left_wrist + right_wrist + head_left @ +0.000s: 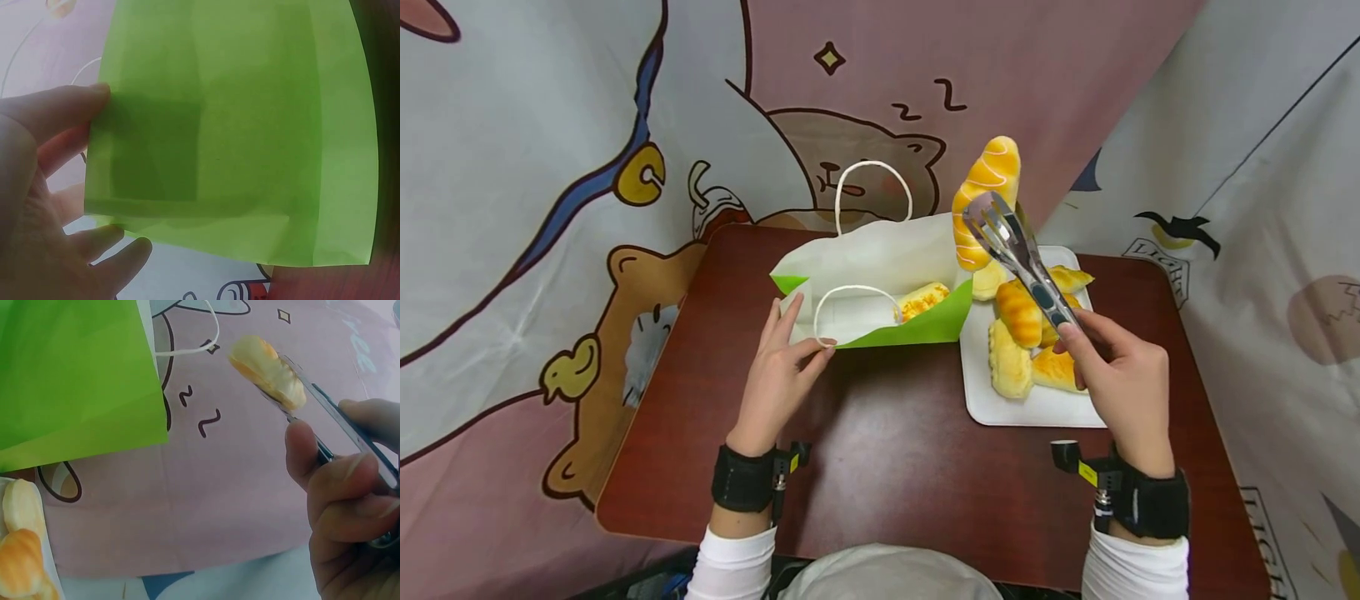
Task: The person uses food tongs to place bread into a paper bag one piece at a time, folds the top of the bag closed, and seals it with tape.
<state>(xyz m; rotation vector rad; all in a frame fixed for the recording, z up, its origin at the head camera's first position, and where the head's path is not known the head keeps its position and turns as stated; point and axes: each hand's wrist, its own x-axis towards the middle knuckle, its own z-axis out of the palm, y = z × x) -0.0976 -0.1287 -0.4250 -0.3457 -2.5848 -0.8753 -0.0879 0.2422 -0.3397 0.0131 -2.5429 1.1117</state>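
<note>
A green paper bag point(917, 325) with a white inside and white handles stands open-topped on the table. One browned bread roll point(923, 302) lies inside it. My left hand point(778, 375) pinches the bag's left rim; in the left wrist view the thumb is on the green outer side and some fingers are behind the paper. In my right hand point(1123, 375) I grip metal tongs point(1033, 271). The tongs clasp a long golden bread point(988, 200) with white icing lines, raised above the bag's right end. The right wrist view shows this bread point(269, 372) between the tong tips.
To the right of the bag is a white tray point(1000, 412) with several breads point(1020, 312), partly covered by the tongs and right hand. Both sit on a dark reddish-brown table point(880, 467). Printed cloth point(1037, 67) hangs behind and around the table.
</note>
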